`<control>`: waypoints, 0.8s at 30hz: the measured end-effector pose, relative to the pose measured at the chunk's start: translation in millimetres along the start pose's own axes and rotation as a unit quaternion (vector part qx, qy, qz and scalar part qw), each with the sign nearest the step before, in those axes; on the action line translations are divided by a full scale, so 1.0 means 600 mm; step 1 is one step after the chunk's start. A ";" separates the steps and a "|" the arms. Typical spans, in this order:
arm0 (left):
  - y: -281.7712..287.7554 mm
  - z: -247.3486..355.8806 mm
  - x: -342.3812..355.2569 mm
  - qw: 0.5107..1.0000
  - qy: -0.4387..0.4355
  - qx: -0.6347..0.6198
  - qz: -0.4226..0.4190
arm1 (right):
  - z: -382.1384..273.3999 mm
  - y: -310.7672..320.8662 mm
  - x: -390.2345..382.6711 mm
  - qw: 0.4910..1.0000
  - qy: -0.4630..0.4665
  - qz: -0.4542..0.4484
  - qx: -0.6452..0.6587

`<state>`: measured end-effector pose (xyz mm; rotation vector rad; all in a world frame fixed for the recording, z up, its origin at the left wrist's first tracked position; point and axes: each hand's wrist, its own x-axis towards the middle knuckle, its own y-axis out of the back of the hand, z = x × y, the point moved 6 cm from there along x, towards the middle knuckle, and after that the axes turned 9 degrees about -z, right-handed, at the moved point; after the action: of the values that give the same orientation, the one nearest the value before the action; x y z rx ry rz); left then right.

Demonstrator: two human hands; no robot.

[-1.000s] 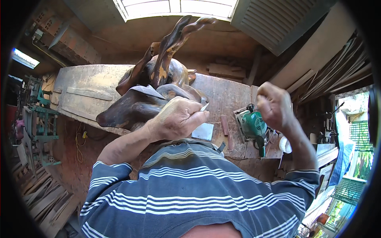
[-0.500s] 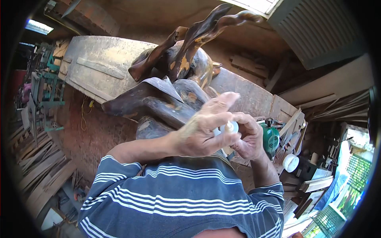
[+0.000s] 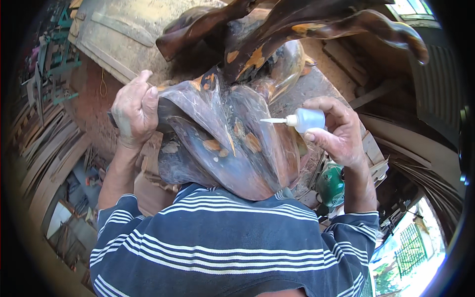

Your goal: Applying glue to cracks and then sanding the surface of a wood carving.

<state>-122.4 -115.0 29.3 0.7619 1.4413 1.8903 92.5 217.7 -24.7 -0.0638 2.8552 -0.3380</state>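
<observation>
A large dark, polished wooden sculpture (image 3: 198, 133), with twisted limbs and orange-tan patches, fills the middle in front of my body. My left hand (image 3: 136, 111) grips its left edge, fingers curled and thumb up. My right hand (image 3: 336, 128) holds a small translucent bottle (image 3: 309, 120) between thumb and fingers, its long thin white nozzle (image 3: 274, 120) pointing left over the sculpture's surface. Whether the nozzle touches the wood I cannot tell.
The worn wooden workbench (image 3: 104, 44) lies under and behind the sculpture. A green power tool (image 3: 330, 183) sits below my right hand. Wood strips (image 3: 49, 158) are piled on the floor at left, teal metal frames (image 3: 62, 62) stand upper left, and long boards line the right side.
My hands, earlier together around the bottle, have parted: the left has moved onto the sculpture's edge, the right has raised the bottle over it. The view has moved closer to the sculpture.
</observation>
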 end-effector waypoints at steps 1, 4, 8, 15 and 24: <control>-0.006 -0.003 0.001 1.000 0.006 -0.004 -0.009 | 0.001 0.000 0.013 0.999 -0.015 -0.027 -0.038; -0.007 -0.006 0.000 1.000 0.001 -0.013 -0.001 | -0.005 0.009 0.035 0.995 -0.040 -0.052 -0.070; -0.008 -0.003 0.000 1.000 -0.002 -0.011 -0.007 | -0.026 0.017 0.049 0.986 -0.035 -0.075 -0.146; -0.005 -0.001 -0.001 1.000 -0.006 -0.009 0.001 | -0.043 0.004 0.054 0.970 -0.014 -0.110 -0.216; -0.004 -0.001 -0.003 1.000 -0.015 0.002 0.006 | -0.034 0.002 0.077 0.971 -0.032 -0.095 -0.215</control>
<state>-121.3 -116.3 26.9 0.7989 1.4259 1.8779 42.5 220.0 -17.9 -0.4250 2.8087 0.2500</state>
